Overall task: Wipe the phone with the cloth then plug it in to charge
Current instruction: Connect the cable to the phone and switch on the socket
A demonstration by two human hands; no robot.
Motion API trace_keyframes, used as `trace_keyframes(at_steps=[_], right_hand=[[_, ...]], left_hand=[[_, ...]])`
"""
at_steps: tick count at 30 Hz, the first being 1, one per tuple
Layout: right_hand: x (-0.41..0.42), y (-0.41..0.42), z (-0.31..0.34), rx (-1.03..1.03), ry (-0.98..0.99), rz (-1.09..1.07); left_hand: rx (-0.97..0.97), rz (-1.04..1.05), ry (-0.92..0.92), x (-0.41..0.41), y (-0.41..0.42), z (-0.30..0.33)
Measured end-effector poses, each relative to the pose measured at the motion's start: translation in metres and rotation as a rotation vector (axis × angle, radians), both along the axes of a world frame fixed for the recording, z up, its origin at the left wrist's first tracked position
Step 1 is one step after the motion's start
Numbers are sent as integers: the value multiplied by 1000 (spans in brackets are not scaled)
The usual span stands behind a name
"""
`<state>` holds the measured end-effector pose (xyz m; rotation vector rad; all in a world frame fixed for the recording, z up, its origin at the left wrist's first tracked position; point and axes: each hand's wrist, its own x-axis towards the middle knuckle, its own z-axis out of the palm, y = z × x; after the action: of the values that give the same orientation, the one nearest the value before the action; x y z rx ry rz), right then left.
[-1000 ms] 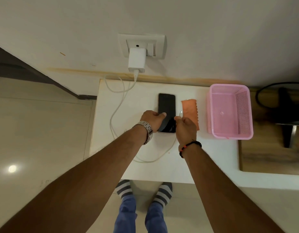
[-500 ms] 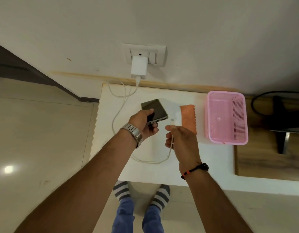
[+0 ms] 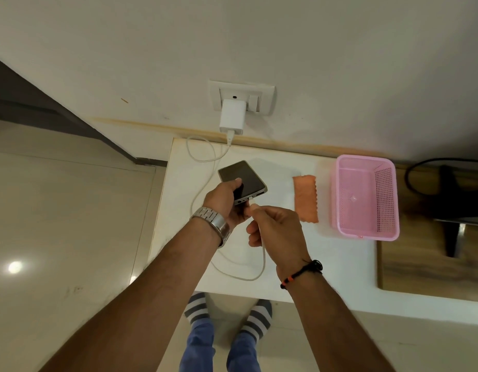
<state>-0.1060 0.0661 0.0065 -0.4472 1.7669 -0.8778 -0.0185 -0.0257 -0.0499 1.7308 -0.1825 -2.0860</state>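
Head view, looking down over a white desk (image 3: 339, 267) set against the wall.

Far left: pale tiled floor (image 3: 71, 210) with a bright reflected light spot.

Left hand (image 3: 227, 200): raised above the desk, fingers curled under the phone (image 3: 243, 178) and thumb lying on the dark screen. Phone is held off the desk surface, tilted, bottom edge turned toward the right hand. A metal wristwatch (image 3: 213, 224) sits on the left wrist.

Above, on the wall: white socket plate (image 3: 264, 96) with a white charger adapter (image 3: 232, 116) plugged in. White charging cable (image 3: 203, 157) drops from the adapter, loops on the desk behind the phone, runs under the left wrist and curves back up into the right hand.

Right hand (image 3: 275, 226): thumb and forefinger pinch the cable connector (image 3: 250, 198), the other fingers loosely curled. The connector tip is at the port on the phone's bottom edge; cannot tell whether it is fully seated. A black cord bracelet (image 3: 302, 272) with red beads is on the right wrist.

Right of the hands: orange cloth (image 3: 305, 200) lies flat on the desk, near the phone but apart from it. Just beside the cloth, a pink plastic basket (image 3: 366, 232) stands on the desk.

Far right: wooden surface (image 3: 420, 264) with a dark stand and a black cable.
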Motion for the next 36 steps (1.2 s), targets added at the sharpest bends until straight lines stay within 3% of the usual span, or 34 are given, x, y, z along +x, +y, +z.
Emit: trace_keyframes(at_steps=[10, 21, 29, 36], right_hand=[[-5, -9, 4, 149, -113, -41], [-6, -2, -2, 94, -245, 9], [-1, 7, -10, 109, -113, 28], [7, 10, -20, 156, -58, 32]], left_hand=[[-182, -64, -85, 3, 2, 8], [-289, -229, -159, 12, -1, 11], [-348, -344, -106, 24, -1, 9], [-337, -313, -50, 28, 6, 3]])
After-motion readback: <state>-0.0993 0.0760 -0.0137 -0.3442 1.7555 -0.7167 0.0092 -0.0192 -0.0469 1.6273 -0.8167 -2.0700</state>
